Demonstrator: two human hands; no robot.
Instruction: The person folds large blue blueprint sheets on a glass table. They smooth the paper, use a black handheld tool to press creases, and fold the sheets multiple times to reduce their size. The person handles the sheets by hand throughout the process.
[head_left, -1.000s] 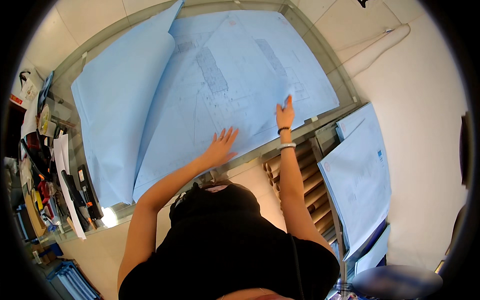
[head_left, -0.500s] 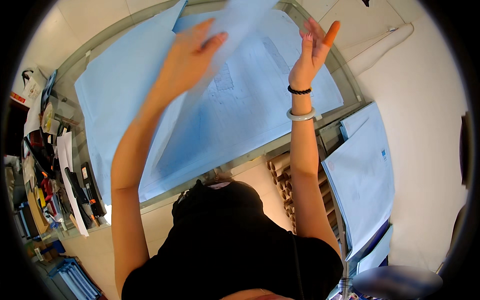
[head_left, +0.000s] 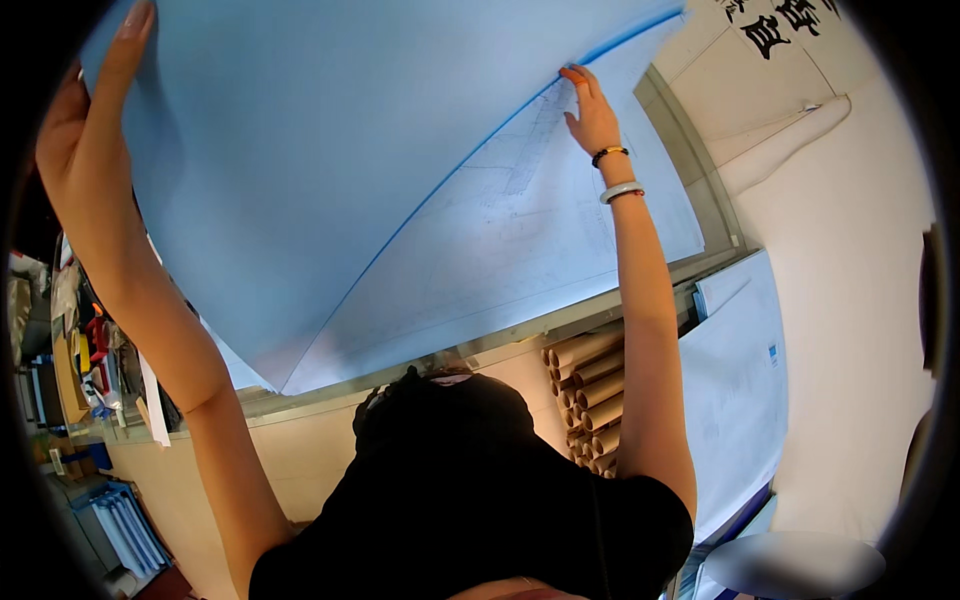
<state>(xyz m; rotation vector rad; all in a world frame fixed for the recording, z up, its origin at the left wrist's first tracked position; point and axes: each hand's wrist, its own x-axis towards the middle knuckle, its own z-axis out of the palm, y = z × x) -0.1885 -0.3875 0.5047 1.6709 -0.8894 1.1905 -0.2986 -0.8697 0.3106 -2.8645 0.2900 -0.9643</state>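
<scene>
A large blue paper sheet (head_left: 330, 150) is lifted and folded over at the upper left, its bent edge running diagonally. My left hand (head_left: 95, 130) grips its left edge, thumb on the face towards me and the other fingers mostly hidden. My right hand (head_left: 592, 112) lies over the sheets below, fingers stretched out, thumb apart, fingertips touching the bent edge. One of its fingers wears an orange cover. Beneath the raised sheet, a pale blue drawing sheet (head_left: 450, 270) with fine line work lies on the glass-topped table (head_left: 690, 150).
Brown cardboard tubes (head_left: 590, 390) are stacked below the table's near edge. A stack of large blue sheets (head_left: 735, 380) stands at the right. Assorted tools and supplies (head_left: 95, 365) crowd the left side, with blue folders (head_left: 130, 530) lower down. A white wall (head_left: 850, 300) bounds the right.
My left hand has moved far left and up, spreading the blue sheet broadly across the table. My right hand has come down from the air onto the sheet's bent edge.
</scene>
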